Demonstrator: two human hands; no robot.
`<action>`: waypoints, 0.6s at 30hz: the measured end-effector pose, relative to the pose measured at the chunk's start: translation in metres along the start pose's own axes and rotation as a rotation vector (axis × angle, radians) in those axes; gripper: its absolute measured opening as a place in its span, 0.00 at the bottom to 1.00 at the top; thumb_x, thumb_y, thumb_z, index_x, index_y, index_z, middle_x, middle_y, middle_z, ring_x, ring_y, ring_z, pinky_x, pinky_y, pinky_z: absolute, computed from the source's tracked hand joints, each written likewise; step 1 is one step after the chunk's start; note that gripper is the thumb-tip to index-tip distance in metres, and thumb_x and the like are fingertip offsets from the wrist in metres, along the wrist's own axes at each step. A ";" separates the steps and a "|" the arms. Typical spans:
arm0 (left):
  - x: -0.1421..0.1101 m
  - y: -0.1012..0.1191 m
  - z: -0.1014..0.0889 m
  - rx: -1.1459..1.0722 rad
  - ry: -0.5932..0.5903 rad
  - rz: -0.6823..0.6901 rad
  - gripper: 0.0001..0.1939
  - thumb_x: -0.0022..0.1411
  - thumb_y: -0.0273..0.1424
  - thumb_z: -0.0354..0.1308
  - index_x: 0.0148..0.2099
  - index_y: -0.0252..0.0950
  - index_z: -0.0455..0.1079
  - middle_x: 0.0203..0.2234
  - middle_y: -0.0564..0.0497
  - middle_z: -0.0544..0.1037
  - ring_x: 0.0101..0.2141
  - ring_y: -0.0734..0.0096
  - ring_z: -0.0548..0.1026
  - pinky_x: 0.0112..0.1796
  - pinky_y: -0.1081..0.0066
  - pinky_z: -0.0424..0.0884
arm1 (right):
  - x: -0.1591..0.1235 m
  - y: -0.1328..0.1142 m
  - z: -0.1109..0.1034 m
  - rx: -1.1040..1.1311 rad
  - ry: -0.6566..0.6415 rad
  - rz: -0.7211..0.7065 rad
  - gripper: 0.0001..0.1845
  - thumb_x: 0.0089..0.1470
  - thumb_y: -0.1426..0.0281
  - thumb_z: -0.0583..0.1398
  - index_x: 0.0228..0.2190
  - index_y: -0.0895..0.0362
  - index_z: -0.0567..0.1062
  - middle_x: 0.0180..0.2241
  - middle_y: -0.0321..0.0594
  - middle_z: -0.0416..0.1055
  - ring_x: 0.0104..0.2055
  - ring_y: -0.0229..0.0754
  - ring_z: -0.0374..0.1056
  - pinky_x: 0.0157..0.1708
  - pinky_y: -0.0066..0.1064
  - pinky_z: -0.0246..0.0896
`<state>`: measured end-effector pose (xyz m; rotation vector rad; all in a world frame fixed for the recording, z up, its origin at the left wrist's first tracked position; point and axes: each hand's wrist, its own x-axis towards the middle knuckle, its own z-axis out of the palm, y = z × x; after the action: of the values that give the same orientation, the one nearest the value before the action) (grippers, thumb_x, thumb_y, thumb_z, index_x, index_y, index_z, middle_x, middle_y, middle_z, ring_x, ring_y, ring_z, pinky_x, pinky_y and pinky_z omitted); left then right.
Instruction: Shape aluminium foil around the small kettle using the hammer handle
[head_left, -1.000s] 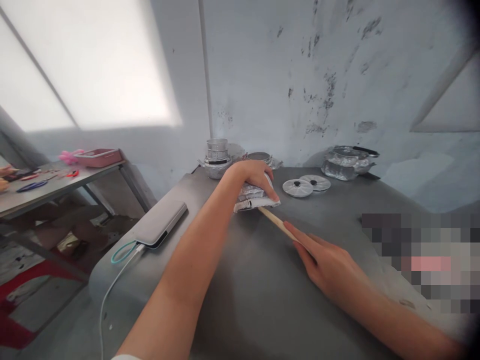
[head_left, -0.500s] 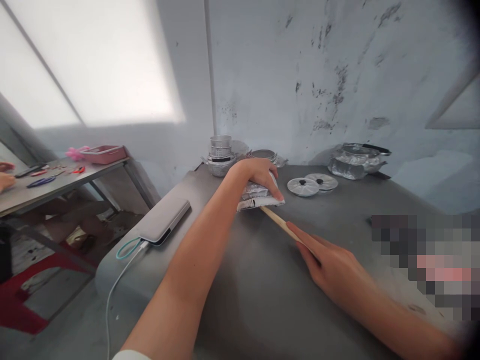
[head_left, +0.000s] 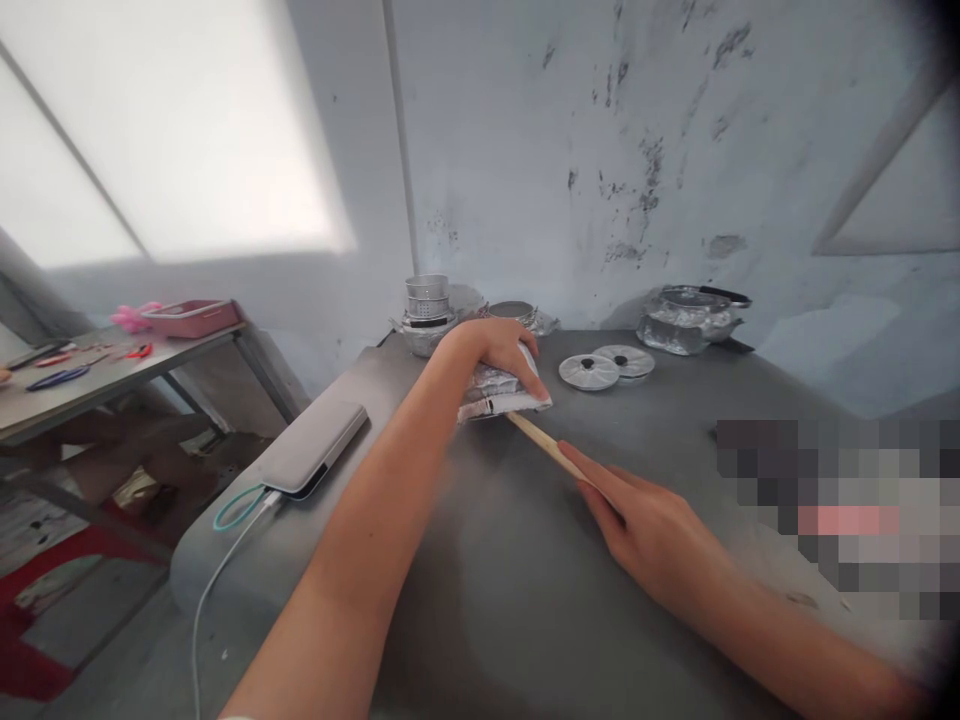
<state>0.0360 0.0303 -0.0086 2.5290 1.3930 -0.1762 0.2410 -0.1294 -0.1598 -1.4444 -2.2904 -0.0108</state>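
Observation:
A silvery, crinkled packet with a whitish front edge (head_left: 502, 404) lies on the grey table. Over its top bends my left hand (head_left: 508, 348), fingers closed around the far and right side; part of the packet is hidden beneath the hand and forearm. My right hand (head_left: 637, 515) is closed on a light wooden stick (head_left: 534, 432). The stick slants away to the left, and its far end disappears under the packet's front edge, so that end cannot be seen. Just right of the packet are two round, silvery lids with black knobs (head_left: 589, 373), one partly overlapping the other.
Small pots and strainers (head_left: 427, 305) stand behind the packet, and a pot with a black handle (head_left: 684, 320) is at the back right. A power bank (head_left: 315, 450) with a white cable lies left. A side table holds a pink basket (head_left: 196, 318) and blue-handled tool (head_left: 58, 379).
The camera view swings slightly right and then back left. Both hands keep their holds, and the stick stays at nearly the same place against the packet.

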 end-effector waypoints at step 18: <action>0.005 -0.005 0.003 -0.003 0.031 0.035 0.45 0.32 0.61 0.64 0.55 0.53 0.65 0.57 0.54 0.65 0.51 0.47 0.66 0.43 0.62 0.69 | 0.001 -0.004 0.000 -0.012 0.046 -0.005 0.26 0.64 0.65 0.45 0.62 0.50 0.54 0.40 0.44 0.74 0.37 0.45 0.73 0.37 0.37 0.67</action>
<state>0.0348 0.0361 -0.0131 2.5623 1.3587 -0.1297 0.2375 -0.1306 -0.1582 -1.4293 -2.2607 -0.0590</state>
